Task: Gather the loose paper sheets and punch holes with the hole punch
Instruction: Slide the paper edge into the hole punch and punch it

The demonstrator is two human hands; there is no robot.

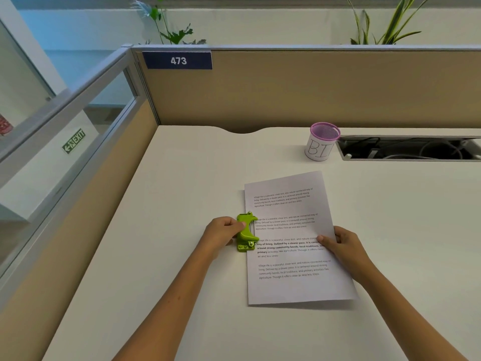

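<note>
Left hand (223, 231): closed on the punch (246, 231), thumb on top of the green lever, fingers wrapped behind the body. Right hand (345, 247): pinched on the right edge of the sheets (289, 238), thumb on top about halfway down the page, fingers apparently beneath.

The punch sits on the desk (182, 178) at the left edge of the sheets, roughly at mid-height of the page, its mouth facing the paper. The paper edge appears to enter the slot; how deep it sits cannot be told. The sheets read as one squared stack lying flat and slightly turned; their number cannot be told.

Judgement: gathering looks complete and the step in hand is seating the edge before pressing. No holes are visible yet.

To do this well:
- Push the stack leftward with the right hand until the edge meets the back stop along the whole slot, so both holes land at equal margin.
- Keep the sheets flat on the desk; a lifted or bowed right side would skew the edge.
- Check the punch is centred on the page length.
- Shift the left hand from a side hold to a downward press on the lever, base flat on the desk.

Risk: pressing one-handed from the side may tip or slide the light punch and fan the sheets.

The pink cup (322, 142) stands well apart and does not interfere.
</note>
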